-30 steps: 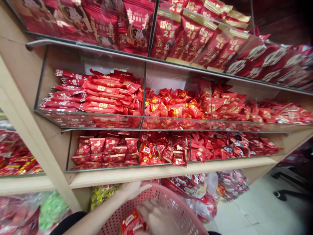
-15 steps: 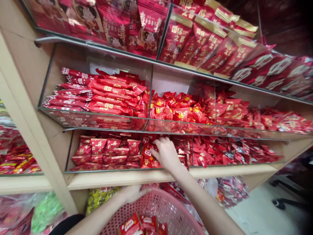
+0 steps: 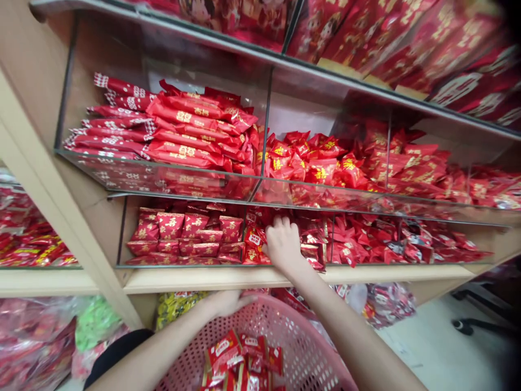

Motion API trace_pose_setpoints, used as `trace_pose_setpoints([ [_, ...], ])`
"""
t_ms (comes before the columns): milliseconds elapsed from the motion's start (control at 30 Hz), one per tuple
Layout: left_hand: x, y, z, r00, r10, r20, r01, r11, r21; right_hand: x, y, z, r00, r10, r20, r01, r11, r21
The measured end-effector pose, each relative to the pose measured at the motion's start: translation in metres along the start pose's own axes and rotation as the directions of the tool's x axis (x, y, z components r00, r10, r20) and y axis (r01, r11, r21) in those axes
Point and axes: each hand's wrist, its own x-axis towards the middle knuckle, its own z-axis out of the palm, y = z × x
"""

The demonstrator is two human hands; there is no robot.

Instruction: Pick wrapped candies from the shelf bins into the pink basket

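Note:
A pink perforated basket (image 3: 309, 336) at the bottom centre holds several small red packets (image 3: 223, 350). My left hand (image 3: 228, 303) is at the basket's far rim, its fingers wrapped on the edge. Over the bottom shelf, my right hand (image 3: 283, 244) reaches into a compartment of red packets (image 3: 254, 241), its fingers curled down among them. Whatever lies under those fingers is hidden. Red packets with gold print (image 3: 169, 225) fill the compartment to the left.
Clear dividers and a front panel (image 3: 195, 182) hold more red sweets on the shelf above. The wooden shelf edge (image 3: 183, 279) runs between basket and compartments. Bags of yellow (image 3: 177, 307) and green items (image 3: 94, 323) lie below. A chair leg (image 3: 480, 326) is at right.
The view has tilted down and closer, showing more of the basket's contents. My right hand has gone deeper into the compartment, its fingers now more curled. My left hand remains at the rim.

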Motion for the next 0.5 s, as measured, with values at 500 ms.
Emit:
trace_pose_setpoints([
  [500, -0.008, -0.015, -0.003, 1.0, 0.003, 0.03, -0.003, 1.0, -0.003, -0.027, 0.019, 0.004, 0.92, 0.066, -0.387, 0.142, 0.864, 0.484],
])
